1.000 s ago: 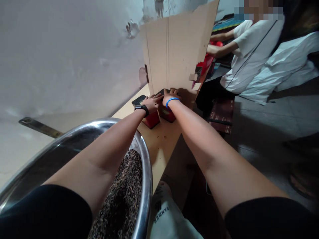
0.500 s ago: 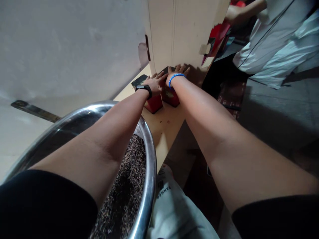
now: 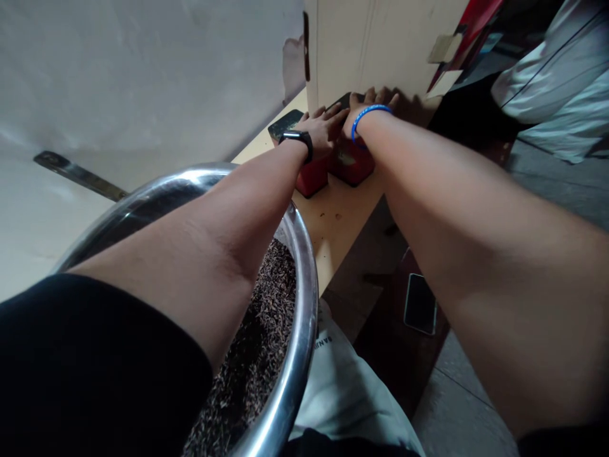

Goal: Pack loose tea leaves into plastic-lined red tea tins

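Two red boxes with dark tops, a left one [image 3: 311, 178] and a right one [image 3: 351, 166], stand side by side on a light wooden surface. My left hand [image 3: 326, 127], with a black band at the wrist, rests over the left box, fingers spread towards the right one. Over the far part of the right box lies my right hand [image 3: 368, 108], a blue wristband on it and its fingers apart. Both hands partly hide the boxes. Under my left forearm is a large metal bowl [image 3: 307, 285] holding dark, dry, leaf-like shreds [image 3: 271, 304].
A pale upright panel [image 3: 380, 44] rises just behind the boxes. On the left is a wall [image 3: 143, 76], with a flat metal strip [image 3: 78, 174] by the bowl. A phone [image 3: 420, 304] lies lower right. Another person's light clothing [image 3: 556, 95] shows at upper right.
The view has shifted, so the boxes, hands and bowl sit higher and further right. More of the phone shows. My hands stay spread on the boxes; the other person's arm has left the view.
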Tool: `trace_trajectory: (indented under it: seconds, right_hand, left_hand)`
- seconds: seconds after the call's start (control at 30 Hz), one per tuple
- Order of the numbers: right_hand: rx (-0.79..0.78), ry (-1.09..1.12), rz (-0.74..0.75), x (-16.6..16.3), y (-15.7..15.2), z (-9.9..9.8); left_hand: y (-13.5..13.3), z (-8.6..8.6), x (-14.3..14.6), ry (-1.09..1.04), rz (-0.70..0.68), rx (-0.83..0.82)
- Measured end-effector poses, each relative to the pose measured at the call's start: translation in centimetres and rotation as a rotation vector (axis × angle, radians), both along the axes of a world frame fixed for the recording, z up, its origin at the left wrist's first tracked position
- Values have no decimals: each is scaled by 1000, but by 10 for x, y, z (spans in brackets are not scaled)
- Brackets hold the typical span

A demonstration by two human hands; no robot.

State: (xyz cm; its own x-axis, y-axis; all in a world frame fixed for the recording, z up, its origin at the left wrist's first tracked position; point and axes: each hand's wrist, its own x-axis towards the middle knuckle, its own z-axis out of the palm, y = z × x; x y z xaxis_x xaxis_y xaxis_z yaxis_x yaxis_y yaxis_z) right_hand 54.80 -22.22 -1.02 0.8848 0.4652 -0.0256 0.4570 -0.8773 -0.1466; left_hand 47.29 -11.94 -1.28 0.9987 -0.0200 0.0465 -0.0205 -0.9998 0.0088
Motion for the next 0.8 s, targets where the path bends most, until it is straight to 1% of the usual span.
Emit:
trace_trajectory:
  seconds: [0.1, 0.3, 0.57, 0.8]
  right_hand:
    - [26, 9, 19, 3, 1, -1]
    - [53, -17, 21, 9, 2, -6]
    - [73, -50, 35, 2, -1, -5]
    - [108, -106, 8, -1, 6, -12]
  left_hand:
    - [3, -1, 2, 11, 14, -6]
    - [0, -2, 1, -1, 20, 78]
    - [2, -4, 4, 12, -31, 105]
    - [3, -4, 2, 6, -42, 153]
